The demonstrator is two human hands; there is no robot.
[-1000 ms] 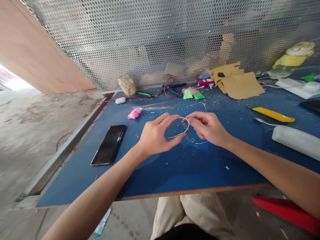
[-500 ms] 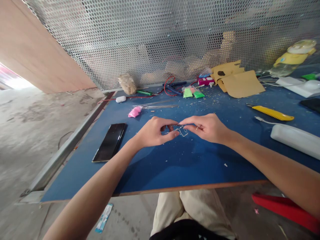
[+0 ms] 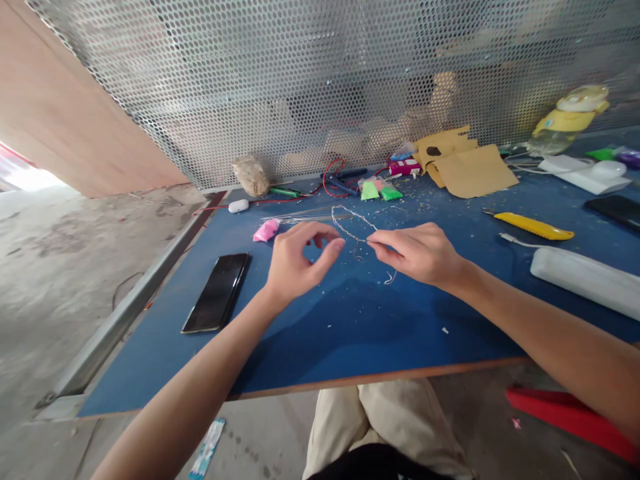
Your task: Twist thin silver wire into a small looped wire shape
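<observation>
My right hand (image 3: pixel 420 252) pinches a thin, silvery-white twisted strand (image 3: pixel 351 235) between thumb and fingertips. The strand forms a narrow loop reaching left and away over the blue table (image 3: pixel 320 353), and loose ends hang below the fingers. Whether it is wire or thread I cannot make out. Just left of the loop, my left hand (image 3: pixel 303 263) is open, thumb and forefinger curved and apart, with nothing visible between them. Beyond my left hand are a small pink packet (image 3: pixel 266 231) and several thin metal rods (image 3: pixel 295 217).
A black phone (image 3: pixel 216 293) lies at left. Along the back are pliers (image 3: pixel 345 181), small colored packets (image 3: pixel 380 190), sandpaper-like sheets (image 3: pixel 475 173) and a bottle (image 3: pixel 563 123) before a perforated metal panel (image 3: pixel 310 80). A yellow cutter (image 3: pixel 533 225) and white device (image 3: pixel 585 277) lie at right.
My left hand has let go of the strand and moved left. The strand, bunched between both hands before, now spreads as a loop from my right fingertips. The view has shifted slightly.
</observation>
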